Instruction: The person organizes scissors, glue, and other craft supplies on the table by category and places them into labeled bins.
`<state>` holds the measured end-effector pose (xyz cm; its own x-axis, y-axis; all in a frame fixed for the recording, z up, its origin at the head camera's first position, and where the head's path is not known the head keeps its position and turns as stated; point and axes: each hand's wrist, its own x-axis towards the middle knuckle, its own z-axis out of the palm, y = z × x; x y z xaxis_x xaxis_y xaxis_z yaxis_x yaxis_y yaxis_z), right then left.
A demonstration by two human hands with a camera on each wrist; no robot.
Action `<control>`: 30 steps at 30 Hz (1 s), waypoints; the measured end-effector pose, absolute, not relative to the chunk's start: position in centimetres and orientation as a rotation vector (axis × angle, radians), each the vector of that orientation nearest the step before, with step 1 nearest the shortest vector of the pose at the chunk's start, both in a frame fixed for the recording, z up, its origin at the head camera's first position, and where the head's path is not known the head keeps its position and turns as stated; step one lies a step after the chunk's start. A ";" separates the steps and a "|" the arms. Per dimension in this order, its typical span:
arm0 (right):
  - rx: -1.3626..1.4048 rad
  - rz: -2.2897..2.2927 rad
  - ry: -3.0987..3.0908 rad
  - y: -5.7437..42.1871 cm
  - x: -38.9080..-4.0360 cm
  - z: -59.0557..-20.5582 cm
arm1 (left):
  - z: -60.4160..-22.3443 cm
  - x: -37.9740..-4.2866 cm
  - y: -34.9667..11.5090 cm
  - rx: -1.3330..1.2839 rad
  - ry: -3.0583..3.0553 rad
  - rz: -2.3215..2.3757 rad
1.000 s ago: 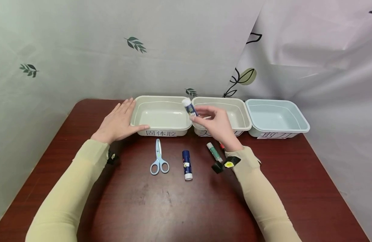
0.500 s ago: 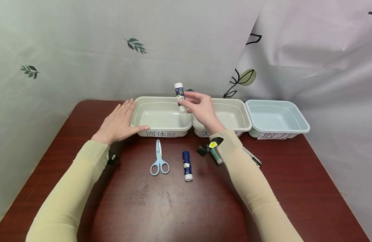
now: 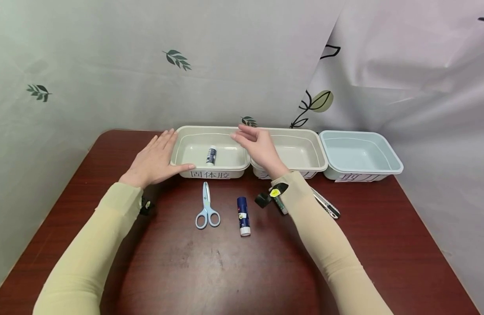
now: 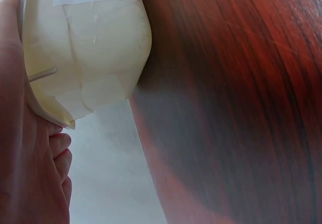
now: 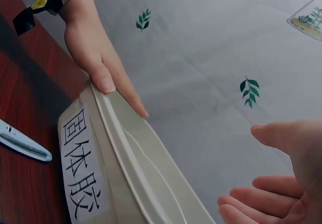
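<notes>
In the head view a small glue stick [image 3: 211, 155], navy with white ends, lies in the left cream bin [image 3: 242, 168]. My left hand [image 3: 155, 159] rests on that bin's left end, thumb along the front rim and fingers straight. Over the bin's right end hovers my right hand [image 3: 259, 145], fingers apart and holding nothing; the right wrist view also shows its fingers [image 5: 266, 199] spread from the thumb. On the table in front lie light-blue scissors [image 3: 207, 208] and a larger blue glue stick [image 3: 243, 216] with a white cap.
Right of the left bin stand a second cream bin [image 3: 324, 164] and a light-blue bin [image 3: 399, 168], each with a paper label. A green glue stick [image 3: 280, 204] and a utility knife [image 3: 327, 204] lie partly hidden under the right forearm. A patterned cloth [image 3: 226, 57] hangs behind the table.
My right hand carried the small glue stick leftward over the left bin and let it go; it now lies inside. The left hand has not moved.
</notes>
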<state>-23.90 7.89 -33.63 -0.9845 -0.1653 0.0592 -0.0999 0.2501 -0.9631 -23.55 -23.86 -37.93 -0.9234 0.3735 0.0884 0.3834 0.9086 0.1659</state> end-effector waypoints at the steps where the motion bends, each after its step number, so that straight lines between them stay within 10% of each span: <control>1: -0.276 -1.859 2.450 8.0 -23.8 -33.6 | -37.9 -23.5 -23.8 -0.598 -3.016 -0.276; 30: -0.714 -1.628 2.531 11.6 -19.5 -32.5 | -37.8 -23.5 -23.7 -0.590 -3.025 -0.299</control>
